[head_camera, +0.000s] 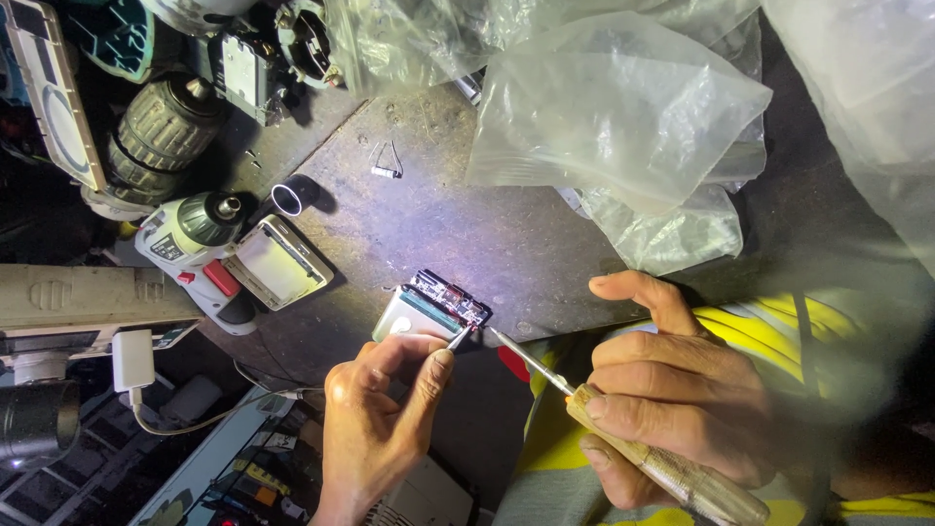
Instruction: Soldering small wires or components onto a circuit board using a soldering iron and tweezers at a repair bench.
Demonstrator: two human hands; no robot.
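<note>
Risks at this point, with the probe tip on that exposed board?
1. The screwdriver tip sits close to the thin metal probe in the left hand, both at the battery pack's bare circuit board; a slip might bridge contacts.
2. The pack sits at the workbench edge and could tip off.
3. The right hand grips well back from the tip, likely reducing control.

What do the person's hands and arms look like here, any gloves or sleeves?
Both are bare: no gloves, rings, watch or straps visible. The left hand enters from the bottom edge with a bare wrist and no sleeve in view. The right hand comes from the right; its wrist is lost in shadow, so a sleeve cannot be told. Short, unpainted nails on both.
</note>
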